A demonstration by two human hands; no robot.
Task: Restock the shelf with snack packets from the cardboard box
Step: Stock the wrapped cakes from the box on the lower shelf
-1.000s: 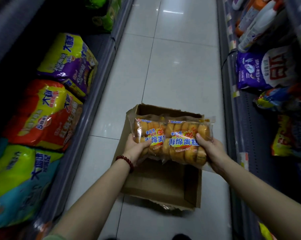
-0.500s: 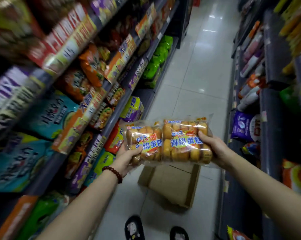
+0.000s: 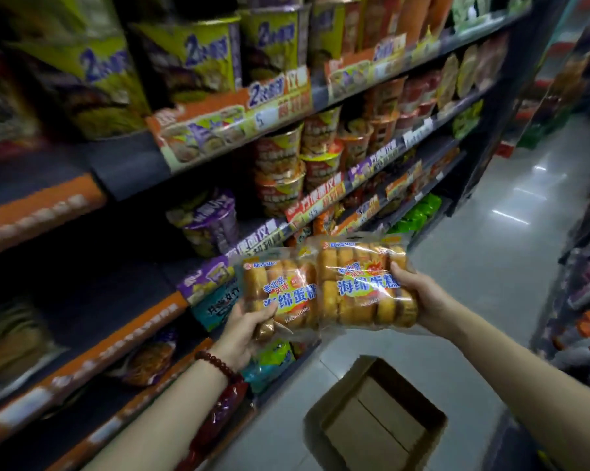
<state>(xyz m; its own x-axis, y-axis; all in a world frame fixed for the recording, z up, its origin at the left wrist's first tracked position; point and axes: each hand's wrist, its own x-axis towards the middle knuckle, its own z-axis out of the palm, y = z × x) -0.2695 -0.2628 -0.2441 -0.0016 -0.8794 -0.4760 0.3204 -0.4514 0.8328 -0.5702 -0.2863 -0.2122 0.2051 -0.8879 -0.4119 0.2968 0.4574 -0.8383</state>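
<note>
Above the cardboard box, the left hand and right hand, grips pinching both snack packets, have risen to the shelf: placement looks next.

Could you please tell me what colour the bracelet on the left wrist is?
Dark red beads on the bracelet, clearest in the head view.
</note>
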